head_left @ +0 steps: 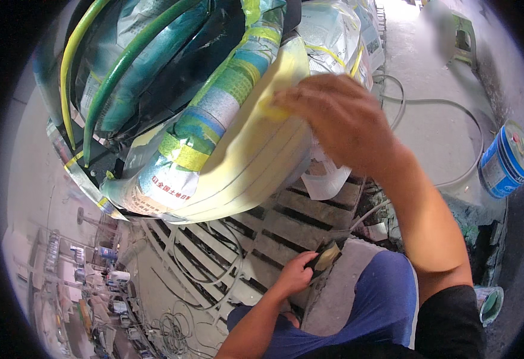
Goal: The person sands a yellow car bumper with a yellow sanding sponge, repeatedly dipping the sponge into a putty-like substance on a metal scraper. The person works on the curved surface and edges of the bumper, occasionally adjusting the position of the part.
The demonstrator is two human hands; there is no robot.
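Note:
My right hand [348, 122], slightly blurred, is closed on a small yellow spreader [274, 111] against a cream-coloured curved panel [256, 170]. Dark lines run along the panel's length. Lower down, near my knee, my left hand [298, 274] is closed around a putty knife [327, 257] with a dark edge and a tan, flat face. Beside the panel runs a thick tube [214, 110] wrapped in printed paper, with yellow and green tape over it. My fingers partly hide both tools.
Green hoses [118, 78] arch at the upper left. Paper-wrapped parts [333, 36] stand behind the panel. Slatted grating [286, 221] lies below, with loose cables [178, 332]. A blue can [506, 160] stands at right; a grey block [333, 296] is by my leg.

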